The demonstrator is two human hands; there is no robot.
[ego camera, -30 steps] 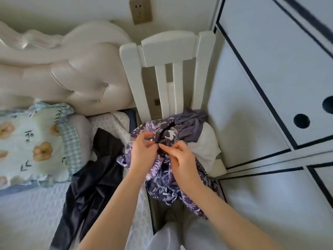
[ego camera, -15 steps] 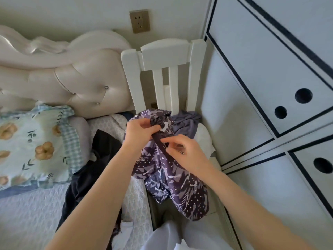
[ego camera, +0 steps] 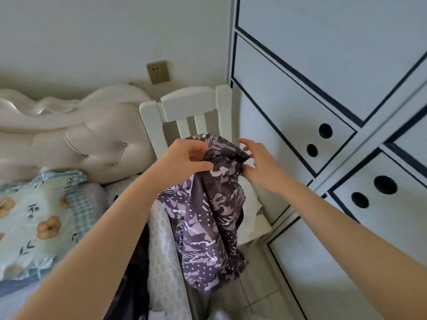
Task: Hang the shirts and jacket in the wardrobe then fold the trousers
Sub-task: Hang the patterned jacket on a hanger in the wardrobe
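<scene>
**Purple shirt held up over chair, one-hand pinch**

The left hand (ego camera: pixel 184 160) pinches the top of the purple patterned shirt (ego camera: pixel 208 204), thumb and curled fingers clamped on a bunch of fabric. The right hand (ego camera: pixel 258 167) sits at the shirt's upper right edge with fingers spread and loose. The thumb looks close to the cloth, with no clear grip.

The shirt is at frame centre, in front of the white chair (ego camera: pixel 187 105), hanging in a crumpled column with its hem low over the floor. A white garment (ego camera: pixel 249 204) lies on the chair seat behind it. A dark garment (ego camera: pixel 131 285) is at the bed edge, bottom centre. The wardrobe (ego camera: pixel 300 88) fills the right of the frame with its doors closed.

Risks, as I judge them:
- Only one pinch carries the weight, so the fabric could slip and drop.
- The low hem may drag on the floor or snag the chair.
- The shirt is bunched, so the collar and shoulders are hard to find and it could hang crooked.
- No hanger is in view and the doors are closed, so a hand must let go first.
</scene>
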